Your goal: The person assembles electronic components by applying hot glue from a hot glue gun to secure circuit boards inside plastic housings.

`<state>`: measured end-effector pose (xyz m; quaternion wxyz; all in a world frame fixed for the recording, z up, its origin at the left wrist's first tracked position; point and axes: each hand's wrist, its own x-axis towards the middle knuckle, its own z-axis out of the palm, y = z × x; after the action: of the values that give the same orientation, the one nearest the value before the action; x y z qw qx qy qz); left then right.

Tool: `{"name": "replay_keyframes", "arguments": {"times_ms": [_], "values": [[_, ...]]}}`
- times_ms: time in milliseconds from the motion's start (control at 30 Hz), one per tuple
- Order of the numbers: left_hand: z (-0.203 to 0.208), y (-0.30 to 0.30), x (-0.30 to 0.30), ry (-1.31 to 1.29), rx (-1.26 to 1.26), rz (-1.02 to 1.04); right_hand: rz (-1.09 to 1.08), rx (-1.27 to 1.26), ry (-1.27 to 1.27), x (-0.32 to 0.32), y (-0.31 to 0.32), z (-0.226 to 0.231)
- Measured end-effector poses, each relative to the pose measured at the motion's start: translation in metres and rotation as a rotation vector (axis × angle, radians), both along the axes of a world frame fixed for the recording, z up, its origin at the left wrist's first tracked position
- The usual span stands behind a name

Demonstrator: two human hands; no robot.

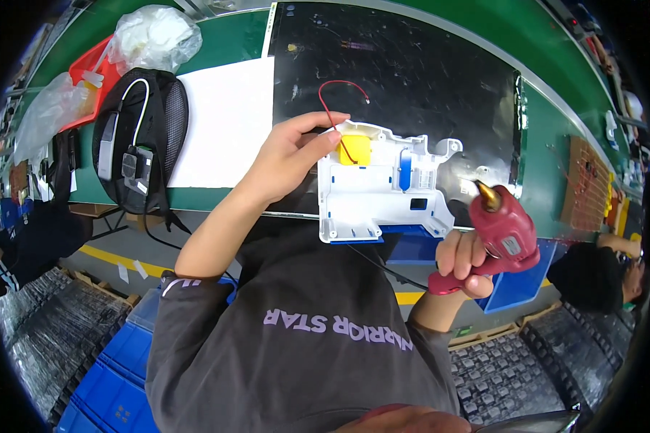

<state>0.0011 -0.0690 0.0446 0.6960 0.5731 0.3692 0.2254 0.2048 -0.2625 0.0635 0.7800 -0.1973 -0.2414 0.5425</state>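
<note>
A white plastic housing with blue parts lies inner side up at the near edge of the black mat. My left hand grips its upper left corner between thumb and fingers. Beside my left thumb a yellow block sits in the housing, and a thin red wire loops up from it to a small loose connector. My right hand is wrapped round the handle of a dark red glue gun. The gun's brass nozzle is apart from the housing, off its right side.
A black mesh bag with electronic devices stands on the left beside a white sheet. Behind it are a red bin and plastic bags. Blue crates stand low at left. Other people work at both sides.
</note>
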Motion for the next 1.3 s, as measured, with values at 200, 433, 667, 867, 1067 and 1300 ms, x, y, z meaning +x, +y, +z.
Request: {"name": "replay_keyframes", "arguments": {"times_ms": [200,433,667,867,1067,1300], "values": [[0.006,0.009,-0.001,-0.039,-0.049,0.04,-0.044,-0.003,-0.085,0.0,-0.003,-0.001],[0.009,0.017,0.001,-0.075,-0.083,0.095,-0.018,0.012,-0.229,-0.004,0.006,0.005],[0.009,0.058,0.014,-0.162,-0.092,0.123,0.265,0.465,0.085,0.032,-0.005,0.002],[0.015,0.115,0.035,-0.182,-0.038,0.136,0.362,0.313,0.09,0.024,0.004,-0.002],[0.01,0.19,0.078,-0.19,0.0,0.173,0.165,0.15,-0.076,0.011,0.017,-0.024],[0.009,0.281,0.159,-0.136,0.017,0.156,0.139,-0.105,-0.172,0.015,0.038,-0.035]]}}
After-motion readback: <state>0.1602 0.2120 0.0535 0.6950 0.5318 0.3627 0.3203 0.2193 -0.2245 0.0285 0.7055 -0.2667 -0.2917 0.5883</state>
